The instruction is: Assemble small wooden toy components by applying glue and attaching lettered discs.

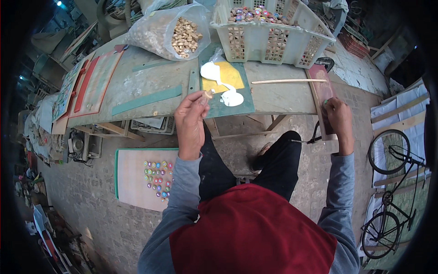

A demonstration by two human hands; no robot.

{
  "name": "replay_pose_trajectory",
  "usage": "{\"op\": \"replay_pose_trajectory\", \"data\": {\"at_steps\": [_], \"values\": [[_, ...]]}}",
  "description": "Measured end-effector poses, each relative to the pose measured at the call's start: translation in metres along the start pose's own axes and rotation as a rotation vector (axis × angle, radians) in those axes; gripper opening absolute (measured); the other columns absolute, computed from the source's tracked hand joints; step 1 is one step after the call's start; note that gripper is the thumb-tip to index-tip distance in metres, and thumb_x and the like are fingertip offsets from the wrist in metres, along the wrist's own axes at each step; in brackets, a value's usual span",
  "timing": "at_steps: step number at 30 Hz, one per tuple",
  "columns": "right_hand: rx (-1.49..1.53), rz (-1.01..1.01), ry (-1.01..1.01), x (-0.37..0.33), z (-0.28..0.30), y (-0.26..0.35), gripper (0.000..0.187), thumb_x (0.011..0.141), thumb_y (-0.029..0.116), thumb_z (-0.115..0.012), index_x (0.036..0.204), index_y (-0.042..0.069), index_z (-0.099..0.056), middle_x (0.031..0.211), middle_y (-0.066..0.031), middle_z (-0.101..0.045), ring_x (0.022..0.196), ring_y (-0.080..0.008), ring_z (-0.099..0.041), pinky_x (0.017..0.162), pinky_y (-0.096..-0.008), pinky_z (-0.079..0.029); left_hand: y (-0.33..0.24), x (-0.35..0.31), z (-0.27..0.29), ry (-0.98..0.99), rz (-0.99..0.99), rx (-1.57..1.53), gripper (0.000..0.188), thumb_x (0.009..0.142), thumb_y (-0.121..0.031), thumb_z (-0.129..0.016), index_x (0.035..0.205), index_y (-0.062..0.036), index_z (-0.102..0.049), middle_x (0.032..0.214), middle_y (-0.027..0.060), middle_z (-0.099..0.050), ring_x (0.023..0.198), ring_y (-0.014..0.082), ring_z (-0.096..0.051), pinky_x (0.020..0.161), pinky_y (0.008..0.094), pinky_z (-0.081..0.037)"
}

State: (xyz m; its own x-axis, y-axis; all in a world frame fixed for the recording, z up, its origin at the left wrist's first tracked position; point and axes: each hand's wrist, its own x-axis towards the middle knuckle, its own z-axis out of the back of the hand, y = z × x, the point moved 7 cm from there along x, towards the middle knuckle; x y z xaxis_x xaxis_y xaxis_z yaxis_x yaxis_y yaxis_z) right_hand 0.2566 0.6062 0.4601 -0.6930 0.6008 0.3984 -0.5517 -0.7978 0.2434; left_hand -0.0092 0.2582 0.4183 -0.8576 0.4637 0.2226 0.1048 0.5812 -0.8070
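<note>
My left hand (190, 119) is raised at the table's front edge, thumb and fingertips pinched on a small pale wooden piece (209, 94). Just beyond it lies a green board (248, 106) with a yellow sheet (233, 76) and thick white paste (232, 98) spread in blobs. Over at the right, my right hand (340, 119) is closed, its fingertips on a small greenish piece (325, 102) at the pinkish-red board (318, 72). That board juts past the table edge. A thin wooden stick (287, 82) lies with its right end on it.
A clear bag of wooden pieces (155, 34) and a pale plastic crate (273, 43) of coloured discs stand at the back. Teal strips (146, 100) lie on the table (159, 75). Letter discs sit in rows on a panel (130, 182) at lower left. A bicycle (388, 196) is at right.
</note>
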Motion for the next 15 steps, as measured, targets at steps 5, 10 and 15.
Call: {"op": "replay_pose_trajectory", "data": {"at_steps": [5,10,15], "values": [[-0.178,-0.024,-0.131,0.029,0.000,0.002,0.009,0.083,0.009,-0.063,0.086,0.000,-0.066,0.087,-0.0216,-0.068,0.081,-0.0376,-0.067,0.072,-0.0458,-0.053,-0.005,-0.024,-0.022,0.055,0.135,-0.197,0.023,0.094,-0.013,-0.064,0.112,0.0009,-0.063,0.103,0.0111,-0.069,0.080,0.0111,-0.057,0.067,0.0245,-0.043],[0.804,-0.154,-0.242,0.005,0.026,0.063,0.022,0.088,0.007,-0.064,0.108,-0.001,-0.069,0.102,-0.0126,-0.072,0.091,-0.0189,-0.068,0.082,-0.0311,-0.052,-0.001,-0.046,-0.039,0.029,0.147,-0.220,0.024,0.094,-0.014,-0.064,0.114,-0.0013,-0.061,0.104,0.0114,-0.068,0.082,0.0121,-0.058,0.069,0.0266,-0.044],[1.679,-0.086,-0.015,-0.039,0.002,0.153,0.033,0.087,0.004,-0.064,0.118,-0.005,-0.065,0.115,-0.0121,-0.068,0.105,-0.0175,-0.064,0.094,-0.0312,-0.049,-0.007,-0.055,-0.070,0.066,0.125,-0.210,0.020,0.095,-0.015,-0.063,0.111,-0.0033,-0.063,0.101,0.0107,-0.068,0.081,0.0134,-0.057,0.069,0.0277,-0.044]]}}
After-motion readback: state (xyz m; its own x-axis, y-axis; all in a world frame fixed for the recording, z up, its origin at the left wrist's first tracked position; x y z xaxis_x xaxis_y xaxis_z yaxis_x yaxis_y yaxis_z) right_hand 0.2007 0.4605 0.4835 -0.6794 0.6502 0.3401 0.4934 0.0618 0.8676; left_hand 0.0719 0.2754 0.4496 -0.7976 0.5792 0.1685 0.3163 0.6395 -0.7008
